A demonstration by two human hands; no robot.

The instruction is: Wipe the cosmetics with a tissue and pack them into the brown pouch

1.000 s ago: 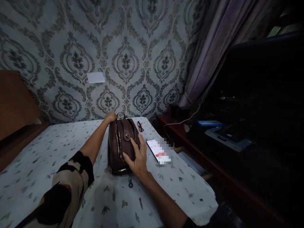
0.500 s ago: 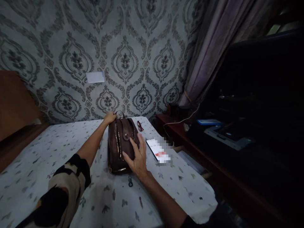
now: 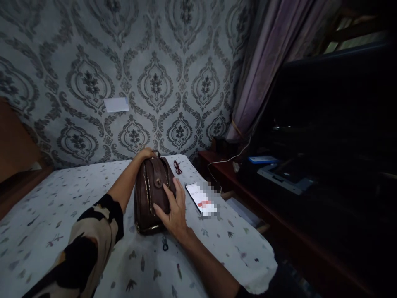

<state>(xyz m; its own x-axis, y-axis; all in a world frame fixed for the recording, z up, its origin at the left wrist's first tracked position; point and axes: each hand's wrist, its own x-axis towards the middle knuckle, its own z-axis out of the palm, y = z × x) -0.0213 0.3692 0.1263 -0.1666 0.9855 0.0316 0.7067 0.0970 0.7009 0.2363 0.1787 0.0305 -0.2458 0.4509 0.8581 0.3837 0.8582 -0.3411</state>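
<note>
A brown leather backpack [image 3: 145, 221] with gold zips and a clasped flap lies on the patterned bed sheet. My left hand [image 3: 147, 153] is closed over its top end by the carry handle; the fingertips are partly hidden. My right hand [image 3: 175, 211] rests against the front and right side of the bag, fingers spread and thumb apart. Just right of it lies a phone [image 3: 200, 200] with a lit, partly blurred screen. Red-framed glasses [image 3: 177, 167] sit beyond the phone. Near the bag's bottom end is a small dark ring or clip [image 3: 165, 243].
The white sheet [image 3: 235, 260] ends at a rounded edge on the right. Past it stands a dark red desk [image 3: 211, 159] with a white cable [image 3: 229, 159] and a blue-edged item [image 3: 263, 159]. A cardboard box [image 3: 17, 140] is at far left, patterned wallpaper behind.
My left hand has moved inward over the bag's top end, covering more of the handle. My right hand keeps its place on the bag. The view has shifted slightly right.
</note>
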